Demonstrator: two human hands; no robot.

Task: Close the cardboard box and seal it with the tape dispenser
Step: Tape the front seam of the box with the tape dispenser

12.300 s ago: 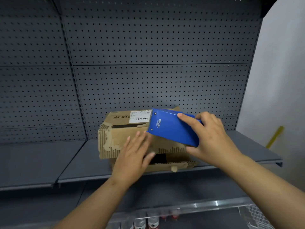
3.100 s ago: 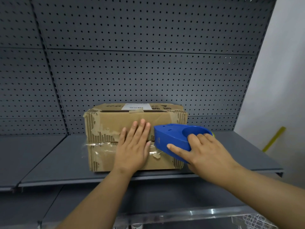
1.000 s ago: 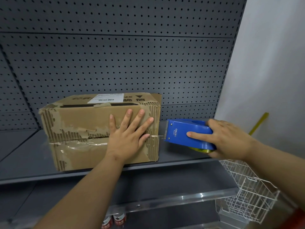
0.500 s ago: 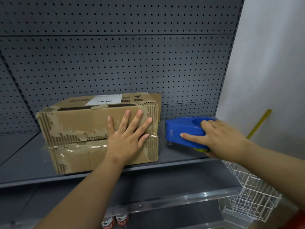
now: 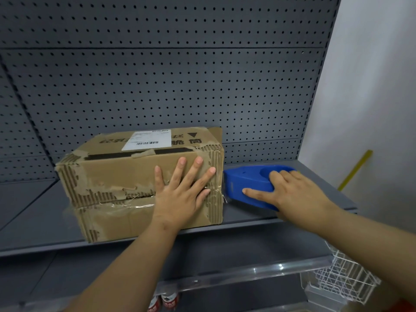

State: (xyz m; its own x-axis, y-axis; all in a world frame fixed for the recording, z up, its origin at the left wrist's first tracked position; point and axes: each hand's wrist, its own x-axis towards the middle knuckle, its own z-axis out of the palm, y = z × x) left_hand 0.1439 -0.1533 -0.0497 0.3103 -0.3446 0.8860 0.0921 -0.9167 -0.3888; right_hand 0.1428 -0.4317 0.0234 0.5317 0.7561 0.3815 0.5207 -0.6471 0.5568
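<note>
A worn cardboard box (image 5: 108, 176) lies on its side on the grey shelf (image 5: 31, 217), flaps closed toward me. Clear tape runs along the seam across its front face. My left hand (image 5: 182, 194) presses flat against that face near its right end, fingers spread. Just right of the box, the blue tape dispenser (image 5: 249, 183) rests on the shelf, close to the box's right edge. My right hand (image 5: 292, 194) grips it from the right, fingers over its top and side. A short tail of tape sticks out at the box's right corner.
A dark pegboard wall (image 5: 157, 86) backs the shelf. A white wall stands at the right with a yellow stick (image 5: 355, 170) leaning on it. Below are a clear-fronted lower shelf (image 5: 247, 273), a white wire basket (image 5: 340, 280) and some bottles (image 5: 162, 302).
The tape strip between dispenser and box is no longer stretched. My right hand has lowered the dispenser onto the shelf beside the box. My left hand stays pressed on the front.
</note>
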